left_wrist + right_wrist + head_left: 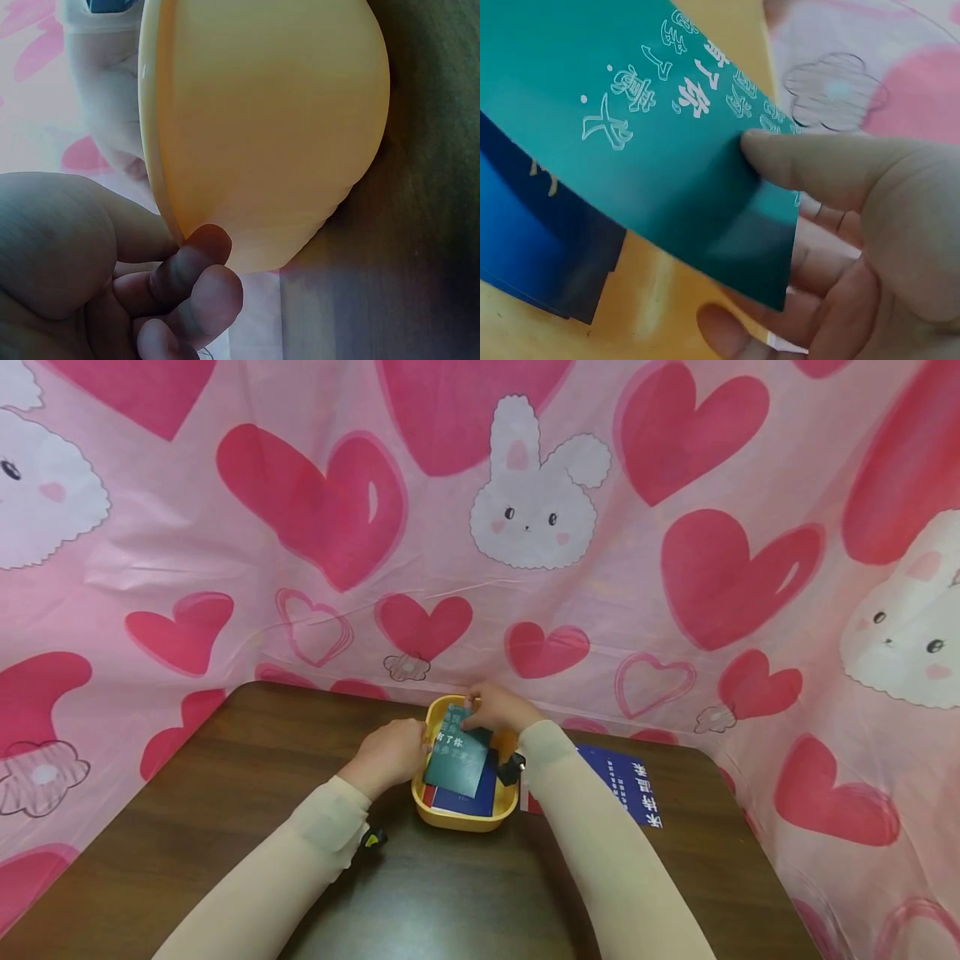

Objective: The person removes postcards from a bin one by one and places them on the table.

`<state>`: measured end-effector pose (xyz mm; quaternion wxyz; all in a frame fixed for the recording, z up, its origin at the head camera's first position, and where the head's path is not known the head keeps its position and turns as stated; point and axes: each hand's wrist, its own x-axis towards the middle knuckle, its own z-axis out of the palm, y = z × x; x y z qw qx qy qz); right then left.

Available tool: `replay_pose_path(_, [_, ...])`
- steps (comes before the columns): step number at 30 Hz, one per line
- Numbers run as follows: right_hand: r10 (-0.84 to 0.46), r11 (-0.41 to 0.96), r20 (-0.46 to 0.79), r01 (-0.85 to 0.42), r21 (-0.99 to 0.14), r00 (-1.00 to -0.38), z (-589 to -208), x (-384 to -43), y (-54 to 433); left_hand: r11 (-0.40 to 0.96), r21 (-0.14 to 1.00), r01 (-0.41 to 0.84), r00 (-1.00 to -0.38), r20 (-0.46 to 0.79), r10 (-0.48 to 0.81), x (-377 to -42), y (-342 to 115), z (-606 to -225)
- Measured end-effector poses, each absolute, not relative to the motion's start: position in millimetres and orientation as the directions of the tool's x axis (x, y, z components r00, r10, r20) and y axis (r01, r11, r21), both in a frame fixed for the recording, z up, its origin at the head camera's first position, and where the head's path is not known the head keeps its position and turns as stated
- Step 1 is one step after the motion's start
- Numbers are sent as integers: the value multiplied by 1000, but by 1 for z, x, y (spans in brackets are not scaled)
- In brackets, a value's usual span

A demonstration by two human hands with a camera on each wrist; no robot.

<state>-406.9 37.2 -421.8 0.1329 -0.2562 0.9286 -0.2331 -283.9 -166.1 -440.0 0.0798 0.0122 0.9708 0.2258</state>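
A yellow plastic tray (pixel 437 812) sits mid-table with dark blue cards (pixel 468 799) lying in it. My right hand (pixel 496 707) pinches the far corner of a teal card (pixel 457 754) printed with white characters, thumb on top, and holds it tilted over the tray. The right wrist view shows the teal card (pixel 645 127) between my thumb and fingers, above the blue cards (pixel 532 247). My left hand (pixel 390 753) grips the tray's left rim; in the left wrist view its fingers (pixel 199 289) curl under the yellow tray (pixel 262 127).
The dark brown table (pixel 225 793) is backed by a pink cloth with hearts and rabbits (pixel 525 502). A blue sheet with white characters (pixel 630 785) lies flat right of the tray. A small black object (pixel 511 768) sits at the tray's right rim.
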Motion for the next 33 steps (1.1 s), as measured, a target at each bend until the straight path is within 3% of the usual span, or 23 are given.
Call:
replay_pose_path(6, [-467, 606, -54, -275, -746, -882, -425, -409, 60, 894, 449, -17, -988, -145, 54, -284, -166, -440])
replay_pose_path(11, [-402, 446, -55, -143, -883, -914, -431, -412, 83, 885, 463, -37, -986, -160, 43, -282, -165, -440])
replay_pose_path(18, [-311, 420, 42, -177, -890, -950, -438, -412, 111, 885, 465, -38, -986, -159, 41, -281, -164, -438])
replay_pose_path(33, [-192, 239, 18, -65, -969, -981, -443, -408, 166, 881, 470, -43, -989, -142, 28, -282, -164, -442])
